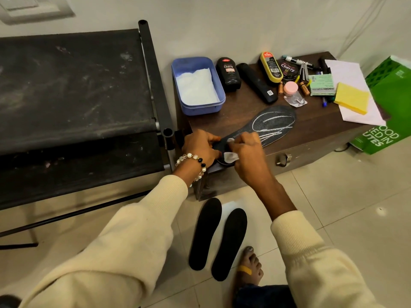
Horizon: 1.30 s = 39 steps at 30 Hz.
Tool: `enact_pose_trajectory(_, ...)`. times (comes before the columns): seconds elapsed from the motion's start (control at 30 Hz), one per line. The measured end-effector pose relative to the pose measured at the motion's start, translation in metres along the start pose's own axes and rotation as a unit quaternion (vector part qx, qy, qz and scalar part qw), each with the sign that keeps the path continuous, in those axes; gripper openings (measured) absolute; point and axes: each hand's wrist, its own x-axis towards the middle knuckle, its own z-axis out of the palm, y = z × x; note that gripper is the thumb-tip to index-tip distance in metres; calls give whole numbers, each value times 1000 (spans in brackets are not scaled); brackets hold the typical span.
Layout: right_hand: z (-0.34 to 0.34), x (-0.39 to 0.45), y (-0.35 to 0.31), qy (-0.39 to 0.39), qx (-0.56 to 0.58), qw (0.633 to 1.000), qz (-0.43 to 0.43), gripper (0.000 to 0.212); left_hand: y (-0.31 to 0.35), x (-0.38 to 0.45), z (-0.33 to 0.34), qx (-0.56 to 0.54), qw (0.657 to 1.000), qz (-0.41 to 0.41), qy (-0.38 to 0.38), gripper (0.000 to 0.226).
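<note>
The insole [274,122] looked light and floppy; the left hand [200,146] gripped its heel, the right hand [248,153] pinched a white wipe [230,156].

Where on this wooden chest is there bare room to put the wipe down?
Bare wood lies between the blue tub, the remote and the insole, and between the insole's toe and the yellow pad. The back edge, with polish bottle, batteries and pens, is crowded.
</note>
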Motion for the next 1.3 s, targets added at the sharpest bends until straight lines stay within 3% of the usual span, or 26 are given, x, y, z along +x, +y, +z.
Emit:
enact_pose_trajectory(0.1,-4,-1,5,9,14,998,-62,37,0,0,1,-7,1000,-2,4,48)
enact_pose_trajectory(0.23,1,-1,18,44,-31,996,68,42,-1,1,0,-4,1000,-7,-3,52)
enact_pose_trajectory(0.4,6,5,1,4,8,998,-61,41,-1,1,1,-6,1000,-5,7,45)
enact_pose_trajectory(0.57,0,6,21,62,-14,997,54,45,-2,0,0,-13,1000,-7,1,53)
enact_pose_trajectory(0.77,6,10,2,53,32,995,-80,26,-2,1,0,-15,1000,-4,16,45)
enact_pose_trajectory(0.9,4,10,18,53,-28,997,51,44,-2,0,0,-17,1000,-8,5,51)
enact_pose_trajectory(1.07,6,13,1,30,-9,996,-88,34,-3,2,1,-19,999,-14,22,46)
enact_pose_trajectory(1.13,1,14,6,5,-36,999,-28,49,-2,1,2,-23,999,-18,16,51)
enact_pose_trajectory(1.23,-3,12,18,-9,-66,995,80,57,-1,2,2,-26,999,-27,8,58)
enact_pose_trajectory(1.3,-4,14,10,7,-47,998,32,51,-3,3,2,-30,999,-26,13,58)
